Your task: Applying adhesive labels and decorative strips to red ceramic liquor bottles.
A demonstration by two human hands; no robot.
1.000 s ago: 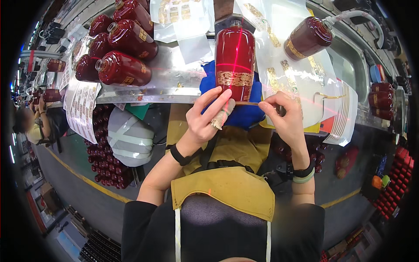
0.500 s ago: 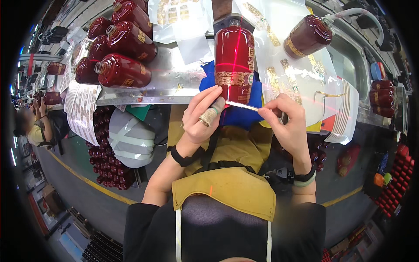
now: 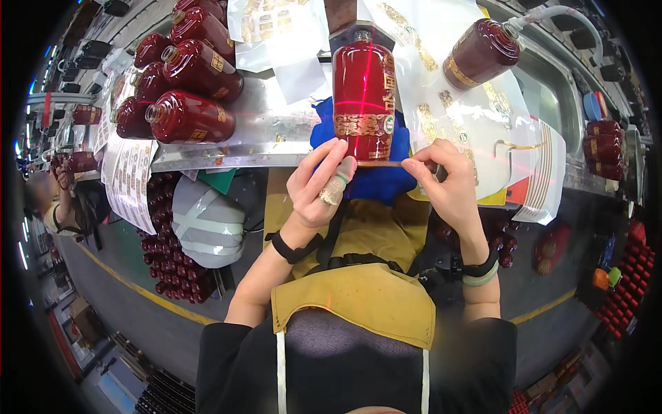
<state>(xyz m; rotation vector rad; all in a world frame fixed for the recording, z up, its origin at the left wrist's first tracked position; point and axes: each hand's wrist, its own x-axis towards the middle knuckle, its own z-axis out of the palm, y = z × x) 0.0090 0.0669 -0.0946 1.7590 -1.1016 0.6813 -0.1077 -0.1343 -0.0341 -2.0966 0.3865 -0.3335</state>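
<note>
Head view: I have 1 glossy dark-red bottle (image 3: pixel 358 86) with gold decoration at the upper centre of the frame, neck toward the top edge, base toward the hands, over a bunched blue cloth (image 3: pixel 378 185). At mid-frame, my left hand (image 3: pixel 316 188) has its fingertips at the lower left of the bottle's base, with a pale covering on the thumb; I can't tell whether it grips anything or only presses there. Right of centre, my right hand (image 3: pixel 447 178) pinches the end of a narrow gold-brown strip (image 3: pixel 380 164) between thumb and forefinger, the strip running left to the base. A translucent sheet (image 3: pixel 472 110) bearing gold labels spreads across the upper right, with another red bottle (image 3: pixel 480 55) on it; more red bottles (image 3: pixel 196 117) cluster at the upper left.
</note>
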